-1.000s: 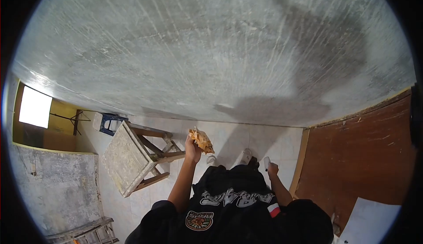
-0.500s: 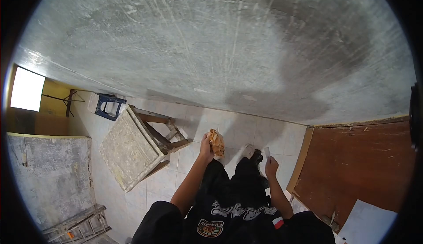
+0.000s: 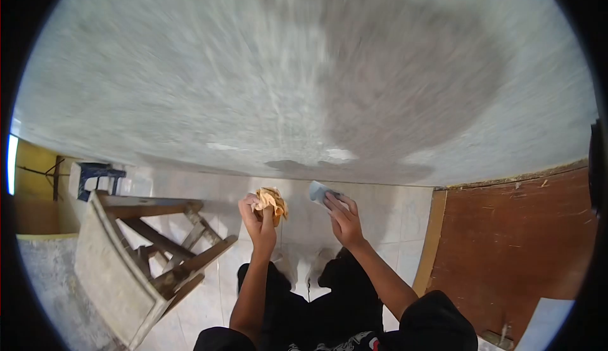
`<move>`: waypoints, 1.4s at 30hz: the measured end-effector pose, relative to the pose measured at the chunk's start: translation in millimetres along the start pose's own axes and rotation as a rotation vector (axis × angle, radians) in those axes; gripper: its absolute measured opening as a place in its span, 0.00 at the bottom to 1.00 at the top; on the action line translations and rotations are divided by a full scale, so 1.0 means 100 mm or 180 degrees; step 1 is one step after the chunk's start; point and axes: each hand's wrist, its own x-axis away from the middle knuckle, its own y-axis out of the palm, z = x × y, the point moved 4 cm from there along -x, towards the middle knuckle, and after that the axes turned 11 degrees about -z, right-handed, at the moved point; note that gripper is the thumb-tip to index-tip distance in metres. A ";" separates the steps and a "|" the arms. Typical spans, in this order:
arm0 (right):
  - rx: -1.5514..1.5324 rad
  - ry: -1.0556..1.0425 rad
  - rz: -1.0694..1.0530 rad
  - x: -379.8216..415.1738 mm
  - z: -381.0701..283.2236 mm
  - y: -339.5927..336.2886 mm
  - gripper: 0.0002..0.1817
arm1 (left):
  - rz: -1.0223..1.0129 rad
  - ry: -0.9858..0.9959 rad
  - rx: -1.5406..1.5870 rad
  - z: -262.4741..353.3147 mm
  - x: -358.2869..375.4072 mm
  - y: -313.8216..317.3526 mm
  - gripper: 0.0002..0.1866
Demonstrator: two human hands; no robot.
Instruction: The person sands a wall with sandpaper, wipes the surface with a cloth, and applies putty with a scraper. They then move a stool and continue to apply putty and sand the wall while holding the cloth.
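My left hand (image 3: 256, 222) is closed around a crumpled tan-orange wrapper (image 3: 274, 204), its folds sticking out past the fingers. In my right hand (image 3: 344, 220) is a scraper (image 3: 318, 191), a flat pale bluish piece whose broad end points up and left; the fingers cover its other end. Both hands are raised at about the same height in front of me, apart from each other. Beyond them rises a grey plastered wall (image 3: 209, 91), blurred, with a large dark shadow on its right side.
A worn wooden table (image 3: 114, 275) with splashed legs stands on the left. Behind it is a dark blue stool (image 3: 101, 180). A brown wooden panel (image 3: 513, 243) fills the right side, with a white sheet (image 3: 548, 325) near its lower edge. Pale tiles (image 3: 297, 234) cover the floor.
The view has swung to the left part's opposite, so the table sits further left. My right hand has risen with the scraper toward the wall; my left hand has come up with the wrapper.
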 end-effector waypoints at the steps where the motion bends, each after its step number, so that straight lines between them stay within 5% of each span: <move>1: 0.0058 -0.0032 0.0064 -0.08 0.11 0.12 0.17 | -0.0099 0.0461 -0.0313 -0.02 -0.11 0.06 0.13; 6: 0.0907 -0.0729 0.1463 -0.25 0.61 0.67 0.17 | -0.0062 0.2431 -0.1770 -0.47 -0.58 0.06 0.15; 8: 0.1067 -0.0702 0.1800 -0.36 0.80 0.78 0.18 | -0.0075 0.2803 -0.1513 -0.73 -0.85 0.04 0.15; 13: 0.1572 -0.0504 0.2508 -0.74 0.86 0.36 0.19 | 0.0449 0.4038 -0.2777 -1.03 -1.21 0.33 0.14; 17: 0.1591 -0.0585 0.2779 -0.97 0.63 0.15 0.18 | 0.0346 0.3767 -0.2430 -1.07 -1.22 0.33 0.11; 19: 0.2205 -0.1202 0.1835 -1.01 0.68 0.42 0.17 | 0.0280 0.3693 -0.2437 -1.04 -1.21 0.30 0.11; 21: 0.2810 -0.1673 0.1719 -0.98 0.94 0.38 0.17 | 0.0196 0.3582 -0.2538 -1.01 -1.22 0.28 0.10; 24: 0.3668 -0.1747 0.1758 -0.97 0.82 0.25 0.19 | 0.0021 0.3536 -0.2608 -1.03 -1.24 0.24 0.12; 27: 0.3297 -0.0920 0.1997 -1.03 0.78 0.28 0.17 | 0.0073 0.3303 -0.2526 -1.03 -1.23 0.30 0.14; 29: 0.3327 -0.2244 0.1198 -1.00 0.77 0.49 0.18 | 0.0061 0.3274 -0.2562 -0.99 -1.19 0.30 0.14; 33: 0.2848 -0.1102 0.2081 -1.04 0.69 0.35 0.18 | 0.0132 0.3230 -0.2540 -0.99 -1.19 0.32 0.15; 34: 0.2861 -0.1116 0.2099 -1.02 0.72 0.34 0.18 | 0.0143 0.3254 -0.2529 -0.98 -1.18 0.32 0.15; 36: 0.3505 -0.1991 0.1014 -0.97 0.73 0.37 0.18 | 0.0199 0.3238 -0.2442 -0.93 -1.13 0.33 0.16; 39: 0.3422 -0.1494 0.1977 -1.09 0.81 0.30 0.18 | 0.0522 0.3229 -0.2495 -0.91 -1.09 0.32 0.16; 42: 0.3334 -0.1663 0.1547 -1.01 0.77 0.37 0.16 | 0.0588 0.3405 -0.2254 -0.87 -1.06 0.29 0.17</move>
